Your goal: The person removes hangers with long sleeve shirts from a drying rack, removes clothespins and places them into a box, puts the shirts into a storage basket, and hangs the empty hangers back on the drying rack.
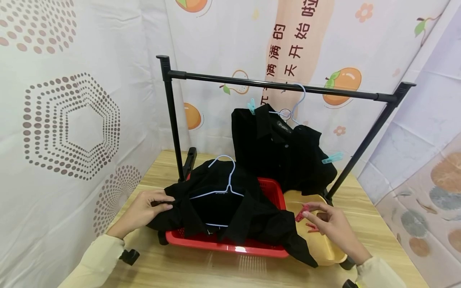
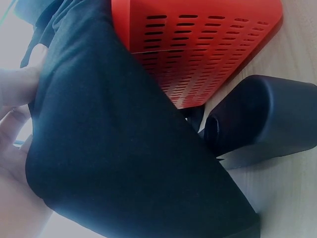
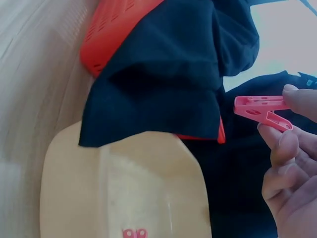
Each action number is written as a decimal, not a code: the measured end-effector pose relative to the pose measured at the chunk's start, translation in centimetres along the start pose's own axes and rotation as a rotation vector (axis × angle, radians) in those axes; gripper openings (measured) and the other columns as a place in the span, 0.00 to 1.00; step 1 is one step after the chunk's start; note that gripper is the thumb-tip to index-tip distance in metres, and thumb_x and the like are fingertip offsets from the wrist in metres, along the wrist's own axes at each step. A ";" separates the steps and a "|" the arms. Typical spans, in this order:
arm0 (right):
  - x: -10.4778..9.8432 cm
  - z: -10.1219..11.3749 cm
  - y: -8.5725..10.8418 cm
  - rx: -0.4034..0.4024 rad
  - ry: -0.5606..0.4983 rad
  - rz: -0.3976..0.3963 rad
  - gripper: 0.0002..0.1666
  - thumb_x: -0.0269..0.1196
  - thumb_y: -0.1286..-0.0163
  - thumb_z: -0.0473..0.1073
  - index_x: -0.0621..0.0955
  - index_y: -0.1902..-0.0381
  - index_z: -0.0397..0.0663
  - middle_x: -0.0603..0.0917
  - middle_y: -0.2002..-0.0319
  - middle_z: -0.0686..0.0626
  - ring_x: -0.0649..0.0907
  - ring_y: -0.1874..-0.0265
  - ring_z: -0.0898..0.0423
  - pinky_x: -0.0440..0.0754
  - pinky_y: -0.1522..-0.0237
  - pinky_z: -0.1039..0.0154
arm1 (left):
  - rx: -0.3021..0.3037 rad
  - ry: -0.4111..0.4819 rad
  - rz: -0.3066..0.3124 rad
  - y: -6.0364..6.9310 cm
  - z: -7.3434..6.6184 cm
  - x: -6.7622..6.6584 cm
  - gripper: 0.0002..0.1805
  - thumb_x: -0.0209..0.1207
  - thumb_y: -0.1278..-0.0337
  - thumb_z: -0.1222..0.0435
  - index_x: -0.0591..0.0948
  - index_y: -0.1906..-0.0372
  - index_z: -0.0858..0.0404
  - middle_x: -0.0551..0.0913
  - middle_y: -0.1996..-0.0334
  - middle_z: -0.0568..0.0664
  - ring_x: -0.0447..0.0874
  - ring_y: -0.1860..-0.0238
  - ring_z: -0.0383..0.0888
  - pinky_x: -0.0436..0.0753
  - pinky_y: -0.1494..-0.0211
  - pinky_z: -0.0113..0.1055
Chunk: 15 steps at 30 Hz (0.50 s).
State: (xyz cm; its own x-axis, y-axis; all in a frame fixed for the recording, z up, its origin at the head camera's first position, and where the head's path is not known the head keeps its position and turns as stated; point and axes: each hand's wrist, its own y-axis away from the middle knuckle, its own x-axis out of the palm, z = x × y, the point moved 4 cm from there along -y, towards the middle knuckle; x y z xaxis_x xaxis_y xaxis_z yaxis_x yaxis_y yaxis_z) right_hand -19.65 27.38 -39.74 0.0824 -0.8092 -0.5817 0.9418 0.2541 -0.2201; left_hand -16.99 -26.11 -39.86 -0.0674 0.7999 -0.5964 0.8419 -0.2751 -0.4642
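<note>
A black shirt [image 1: 259,218] on a light-blue hanger [image 1: 229,187] lies across the red basket [image 1: 230,247], its collar spread around the hanger. My left hand [image 1: 145,210] pinches the shirt's left side; in the left wrist view the thumb lies on the near side of the cloth and the fingers are partly behind it. My right hand [image 1: 333,226] pinches a pink clothespin [image 3: 260,106] between thumb and fingers, above the yellow basin [image 1: 325,254] and right of the shirt's sleeve. Another pink clothespin [image 1: 312,227] lies in that basin.
Behind, a second black shirt [image 1: 277,152] hangs from the black rack's bar [image 1: 230,81], with blue clothespins [image 1: 333,157] at its shoulders. Rack posts [image 1: 173,128] stand left and right. A patterned curtain [image 1: 216,36] closes the back; the wooden table [image 1: 201,268] lies beneath.
</note>
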 end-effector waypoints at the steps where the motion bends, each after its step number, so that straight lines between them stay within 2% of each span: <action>1: 0.0 -0.1 0.0 0.008 0.006 0.000 0.15 0.68 0.27 0.47 0.85 0.45 0.52 0.87 0.56 0.48 0.75 0.87 0.58 0.77 0.82 0.60 | 0.004 0.003 -0.001 0.0 0.0 0.0 0.12 0.71 0.45 0.76 0.92 0.56 0.63 0.83 0.71 0.38 0.71 0.76 0.34 0.76 0.74 0.32; 8: -0.1 -1.2 0.3 0.054 0.030 0.013 0.17 0.68 0.27 0.49 0.84 0.44 0.52 0.86 0.54 0.48 0.77 0.84 0.58 0.75 0.82 0.62 | 0.014 0.004 -0.006 0.0 0.0 0.1 0.12 0.71 0.45 0.75 0.91 0.56 0.64 0.84 0.71 0.39 0.71 0.76 0.34 0.75 0.74 0.32; 15: 0.1 -2.5 0.8 0.121 0.053 0.057 0.20 0.69 0.29 0.53 0.83 0.45 0.50 0.89 0.63 0.48 0.76 0.85 0.57 0.73 0.83 0.63 | -0.004 -0.001 -0.003 0.2 0.1 0.0 0.13 0.71 0.46 0.77 0.92 0.57 0.61 0.83 0.73 0.40 0.70 0.77 0.34 0.75 0.74 0.32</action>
State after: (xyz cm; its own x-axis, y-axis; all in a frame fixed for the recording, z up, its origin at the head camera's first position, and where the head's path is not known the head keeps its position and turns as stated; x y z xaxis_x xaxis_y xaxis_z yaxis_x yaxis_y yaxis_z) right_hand -19.76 28.83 -41.96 0.1224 -0.7655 -0.6317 0.9688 0.2305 -0.0916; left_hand -16.92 -26.18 -40.02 -0.0705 0.8000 -0.5958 0.8438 -0.2706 -0.4633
